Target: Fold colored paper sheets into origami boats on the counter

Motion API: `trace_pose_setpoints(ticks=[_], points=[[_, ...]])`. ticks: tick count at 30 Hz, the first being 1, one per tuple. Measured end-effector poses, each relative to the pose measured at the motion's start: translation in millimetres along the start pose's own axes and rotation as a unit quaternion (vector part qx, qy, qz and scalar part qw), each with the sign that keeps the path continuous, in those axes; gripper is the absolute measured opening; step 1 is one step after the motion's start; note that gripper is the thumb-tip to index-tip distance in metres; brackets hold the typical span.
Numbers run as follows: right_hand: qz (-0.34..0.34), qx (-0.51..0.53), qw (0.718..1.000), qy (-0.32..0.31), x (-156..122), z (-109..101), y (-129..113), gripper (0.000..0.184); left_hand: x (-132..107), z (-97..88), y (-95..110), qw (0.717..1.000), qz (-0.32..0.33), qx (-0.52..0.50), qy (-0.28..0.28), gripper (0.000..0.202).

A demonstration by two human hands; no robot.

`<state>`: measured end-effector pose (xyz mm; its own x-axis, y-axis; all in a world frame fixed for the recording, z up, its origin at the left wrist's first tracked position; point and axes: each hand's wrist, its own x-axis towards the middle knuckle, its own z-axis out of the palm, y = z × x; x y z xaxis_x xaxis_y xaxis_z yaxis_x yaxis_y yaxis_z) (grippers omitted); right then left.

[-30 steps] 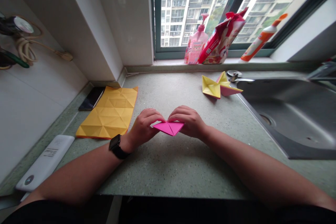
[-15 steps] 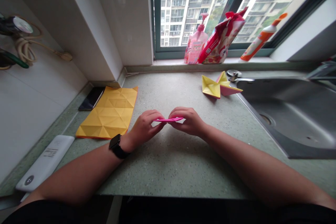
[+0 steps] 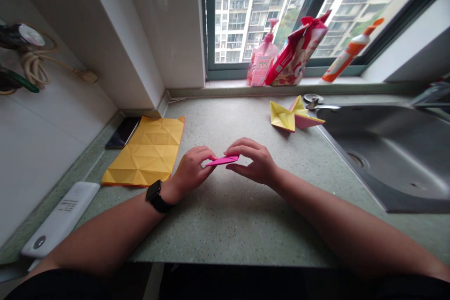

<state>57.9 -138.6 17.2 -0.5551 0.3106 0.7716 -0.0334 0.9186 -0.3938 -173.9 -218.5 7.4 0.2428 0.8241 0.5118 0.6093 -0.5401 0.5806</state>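
Observation:
A small pink piece of folded paper [image 3: 222,161] is held just above the counter, seen nearly edge-on and slightly tilted. My left hand [image 3: 194,165], with a black watch on its wrist, pinches its left end between thumb and fingers. At the right end, my right hand [image 3: 251,161] has its fingers on top and its thumb close beneath. A creased yellow-orange sheet of paper [image 3: 146,150] lies flat to the left. Back right stands a folded paper shape [image 3: 283,117], yellow with pink sides.
A dark phone [image 3: 123,132] lies partly beside the yellow sheet, and a white device [image 3: 61,218] is near my left forearm. The steel sink [image 3: 393,150] is at the right. Along the sill stand a pink pump bottle [image 3: 262,61], a red bag [image 3: 298,51] and an orange-white bottle [image 3: 346,56].
The pink paper has tilted, its right end rising, and shifted slightly left. My right hand's fingers have lifted a little and its thumb has spread farther from them.

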Motion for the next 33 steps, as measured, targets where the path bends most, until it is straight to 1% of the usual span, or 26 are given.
trace_pose_setpoints(ticks=[3,6,11,14,17,20,27,29,33], points=[[0.0,0.006,1.0,0.002,3,-2,-5,0.005,1,-0.2,-2,1.0,-0.005,0.015,0.006,0.028],[-0.002,0.011,1.0,0.002,4,-2,-7,0.008,2,-0.3,-1,1.0,0.007,0.003,0.024,0.027],[0.003,0.019,1.0,-0.012,2,1,-5,0.007,2,-2.4,6,0.998,0.051,-0.024,0.041,0.019],[0.0,0.008,1.0,-0.024,-1,4,-4,0.007,0,-3.9,9,0.996,0.076,-0.021,0.05,0.017],[-0.008,-0.013,1.0,-0.024,-3,6,-1,0.008,-1,-4.7,9,0.995,0.087,-0.007,0.053,0.018],[-0.013,-0.032,0.999,-0.022,-3,5,-1,0.01,0,-5.2,8,0.996,0.08,-0.009,0.047,0.02],[-0.002,-0.029,0.999,-0.02,-2,1,0,0.014,1,-4.2,7,0.995,0.019,-0.08,0.056,0.023],[-0.004,-0.047,0.999,-0.019,-3,0,2,0.015,1,-3.4,7,0.994,0.017,-0.086,0.06,0.019],[-0.017,-0.104,0.994,-0.025,-5,0,5,0.018,1,-2.5,9,0.994,0.041,-0.081,0.065,0.01]])
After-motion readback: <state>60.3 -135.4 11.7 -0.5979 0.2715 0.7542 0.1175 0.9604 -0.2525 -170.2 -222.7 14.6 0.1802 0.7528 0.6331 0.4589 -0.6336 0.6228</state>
